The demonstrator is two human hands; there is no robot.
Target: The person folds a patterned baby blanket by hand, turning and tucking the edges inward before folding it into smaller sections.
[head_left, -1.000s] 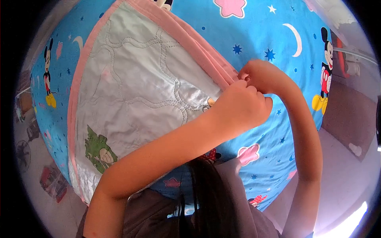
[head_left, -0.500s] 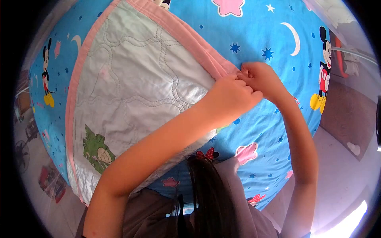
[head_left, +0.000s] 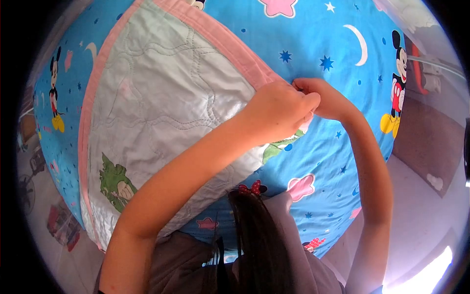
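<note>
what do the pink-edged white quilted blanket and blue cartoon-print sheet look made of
Pink-edged white quilted blanket: smooth, satiny fabric, probably synthetic, since it shines around its stitching. Blue cartoon-print sheet: matte cloth, perhaps cotton, given soft wrinkles without shine.

Blue bedsheet [head_left: 320, 152], printed with stars, moons, cartoon mice. Off its left edge: reddish bundle [head_left: 64, 228] on pale floor [head_left: 81, 262], contents unclear. Beyond right edge: brown panel [head_left: 421, 142] bearing small white patch [head_left: 434, 182]; curved red object [head_left: 417, 68] nearer far corner.
</note>
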